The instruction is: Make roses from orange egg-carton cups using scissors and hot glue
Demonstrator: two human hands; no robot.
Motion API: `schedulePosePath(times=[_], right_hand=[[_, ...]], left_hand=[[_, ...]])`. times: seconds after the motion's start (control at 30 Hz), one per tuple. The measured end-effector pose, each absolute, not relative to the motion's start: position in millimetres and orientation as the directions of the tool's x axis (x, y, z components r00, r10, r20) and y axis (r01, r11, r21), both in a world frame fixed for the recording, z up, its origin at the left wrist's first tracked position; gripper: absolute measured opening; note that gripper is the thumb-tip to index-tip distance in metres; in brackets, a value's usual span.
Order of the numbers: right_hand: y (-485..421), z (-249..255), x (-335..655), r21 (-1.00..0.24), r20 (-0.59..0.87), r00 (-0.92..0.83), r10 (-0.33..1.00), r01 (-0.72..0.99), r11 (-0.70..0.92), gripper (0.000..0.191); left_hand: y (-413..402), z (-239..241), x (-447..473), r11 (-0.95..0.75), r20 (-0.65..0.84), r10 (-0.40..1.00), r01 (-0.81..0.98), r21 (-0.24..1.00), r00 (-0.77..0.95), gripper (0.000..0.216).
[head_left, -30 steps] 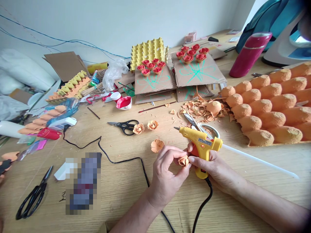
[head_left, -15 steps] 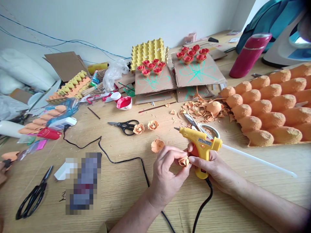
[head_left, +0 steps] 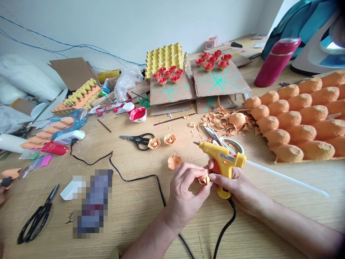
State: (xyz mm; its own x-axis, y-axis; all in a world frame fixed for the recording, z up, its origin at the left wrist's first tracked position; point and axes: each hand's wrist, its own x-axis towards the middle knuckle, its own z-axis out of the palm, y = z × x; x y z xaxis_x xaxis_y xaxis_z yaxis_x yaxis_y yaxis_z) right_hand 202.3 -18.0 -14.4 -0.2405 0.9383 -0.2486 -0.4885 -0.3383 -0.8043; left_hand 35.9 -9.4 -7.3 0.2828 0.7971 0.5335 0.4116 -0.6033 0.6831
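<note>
Between the thumb and fingers of my left hand (head_left: 185,196) is a small orange flower (head_left: 204,179) with curled petals, cut from egg-carton pulp by its look. My right hand (head_left: 242,189) is wrapped round the handle of a yellow glue gun (head_left: 222,156), its nozzle pointing left and a clear glue stick (head_left: 288,178) sticking out behind. The right thumb touches the flower's edge. Just beyond my left hand lies an open orange flower (head_left: 175,162). Two fuller orange flowers, one here (head_left: 154,143) and one there (head_left: 170,139), sit farther back by black-handled scissors (head_left: 138,140).
An orange egg tray (head_left: 293,118) takes up the right side, with pulp scraps (head_left: 212,120) and white-handled scissors (head_left: 229,142) beside it. Cardboard sheets (head_left: 172,90) bearing red flowers stand behind. Black shears (head_left: 37,217) lie at left. The glue gun's cord (head_left: 226,230) trails forward.
My hands, the flower and the glue gun stay in nearly the same place. At the far left edge, another person's hand has shifted slightly.
</note>
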Motion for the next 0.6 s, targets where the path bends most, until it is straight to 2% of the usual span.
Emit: schedulePosePath(times=[0.23,0.4,0.6], right_hand=[[-19.1,-14.5,201.0,-0.794,-0.245,-0.241,0.939,-0.507,-0.337,0.029],[-18.4,-15.7,200.5,-0.791,-0.27,-0.219,0.938,-0.505,-0.346,0.034],[-17.0,-17.5,200.7,-0.801,-0.249,-0.185,0.951,-0.512,-0.31,0.031]], left_hand=[[-7.7,-9.5,34.3,-0.65,0.584,0.754,0.467,0.6,0.299,0.02],[-6.7,-5.7,33.4,-0.698,0.635,0.699,0.505,0.507,0.329,0.022],[-8.0,-3.2,30.9,-0.705,0.656,0.664,0.592,0.39,0.358,0.024]])
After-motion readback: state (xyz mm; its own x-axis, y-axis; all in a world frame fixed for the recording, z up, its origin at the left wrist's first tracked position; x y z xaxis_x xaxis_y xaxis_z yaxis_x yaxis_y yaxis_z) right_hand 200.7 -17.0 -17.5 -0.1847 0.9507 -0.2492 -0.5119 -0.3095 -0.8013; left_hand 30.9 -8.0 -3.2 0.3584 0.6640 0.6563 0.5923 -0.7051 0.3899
